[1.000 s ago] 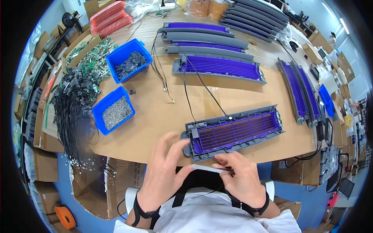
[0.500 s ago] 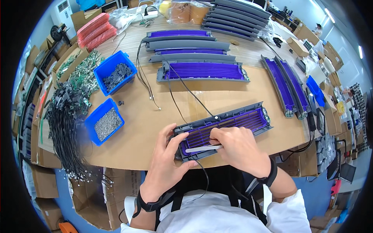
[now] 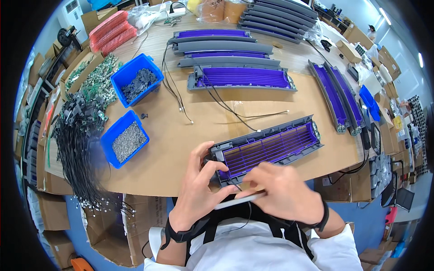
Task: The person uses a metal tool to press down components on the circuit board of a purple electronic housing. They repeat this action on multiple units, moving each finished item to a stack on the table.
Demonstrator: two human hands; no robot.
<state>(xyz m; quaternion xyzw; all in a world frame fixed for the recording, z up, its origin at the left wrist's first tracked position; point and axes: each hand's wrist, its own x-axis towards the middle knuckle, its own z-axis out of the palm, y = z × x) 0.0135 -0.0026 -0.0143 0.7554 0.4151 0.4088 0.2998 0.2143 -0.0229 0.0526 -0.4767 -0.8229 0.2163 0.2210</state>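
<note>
A long grey housing with a purple slatted grille [image 3: 271,153] lies tilted on the cardboard near the table's front edge. My left hand [image 3: 196,192] holds its left end, fingers on the frame and thumb at the near edge. Slightly blurred, my right hand [image 3: 287,192] is closed around a slim silver tool [image 3: 239,200] that looks like tweezers. The tool points left, just off the housing's near side, close to my left thumb. A thin black cable [image 3: 250,212] hangs from that near edge toward my lap. The right fingertips are partly hidden.
Similar purple-grey housings [image 3: 244,79] lie in a row behind, with two more [image 3: 337,97] at right. Loose cables cross the cardboard [image 3: 176,149]. On the left are a blue bin of screws [image 3: 129,142], a blue bin of dark parts [image 3: 139,86] and a heap of black cables [image 3: 79,153].
My right hand and the tool have moved from over the grille toward me, past the housing's near edge. One cable end now lies on the cardboard behind the housing.
</note>
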